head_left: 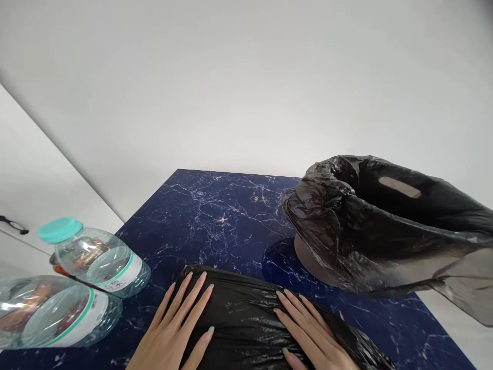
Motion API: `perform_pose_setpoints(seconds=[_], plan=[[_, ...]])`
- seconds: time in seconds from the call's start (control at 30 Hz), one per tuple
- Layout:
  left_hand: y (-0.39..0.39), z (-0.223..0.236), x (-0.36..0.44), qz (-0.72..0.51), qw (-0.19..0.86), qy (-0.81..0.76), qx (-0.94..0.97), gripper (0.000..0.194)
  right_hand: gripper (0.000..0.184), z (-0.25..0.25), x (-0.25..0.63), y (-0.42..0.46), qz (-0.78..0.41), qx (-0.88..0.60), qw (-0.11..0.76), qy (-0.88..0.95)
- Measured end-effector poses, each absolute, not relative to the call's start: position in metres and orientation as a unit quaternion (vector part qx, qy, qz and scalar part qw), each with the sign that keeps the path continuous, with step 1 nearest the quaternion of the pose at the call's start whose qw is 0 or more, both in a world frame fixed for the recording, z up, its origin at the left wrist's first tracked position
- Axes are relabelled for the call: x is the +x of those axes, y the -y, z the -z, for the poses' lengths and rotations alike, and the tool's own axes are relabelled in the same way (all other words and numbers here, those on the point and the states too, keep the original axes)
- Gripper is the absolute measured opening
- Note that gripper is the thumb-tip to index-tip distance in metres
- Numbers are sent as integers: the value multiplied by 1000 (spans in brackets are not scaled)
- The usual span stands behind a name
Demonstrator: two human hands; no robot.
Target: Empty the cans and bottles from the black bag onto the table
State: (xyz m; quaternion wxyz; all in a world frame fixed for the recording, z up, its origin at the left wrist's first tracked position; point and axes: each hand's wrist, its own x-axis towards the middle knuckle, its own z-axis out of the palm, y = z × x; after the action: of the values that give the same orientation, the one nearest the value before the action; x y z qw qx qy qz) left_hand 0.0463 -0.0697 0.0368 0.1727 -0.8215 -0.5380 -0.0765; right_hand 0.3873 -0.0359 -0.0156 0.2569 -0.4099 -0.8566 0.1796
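Note:
A flat black plastic bag lies at the near edge of a dark blue marbled table. My left hand rests flat on the bag's left part, fingers stretched out and slightly apart. My right hand lies flat on the bag's right part, fingers extended toward the far left. Neither hand grips anything.
A bin lined with a black plastic bag stands at the right of the table, its mouth open. Two clear plastic bottles lie at the left, one with a teal cap and one nearer. A white wall is behind.

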Motion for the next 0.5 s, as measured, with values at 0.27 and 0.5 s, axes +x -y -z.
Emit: perform_pose_setpoints(seconds=[0.27, 0.5], plan=[[73, -39, 49, 92, 168, 537, -822, 77, 62, -13, 390, 34, -188, -410, 170, 876], [107, -61, 50, 122, 175, 453, -866, 66, 66, -24, 390, 44, -230, -440, 136, 858]])
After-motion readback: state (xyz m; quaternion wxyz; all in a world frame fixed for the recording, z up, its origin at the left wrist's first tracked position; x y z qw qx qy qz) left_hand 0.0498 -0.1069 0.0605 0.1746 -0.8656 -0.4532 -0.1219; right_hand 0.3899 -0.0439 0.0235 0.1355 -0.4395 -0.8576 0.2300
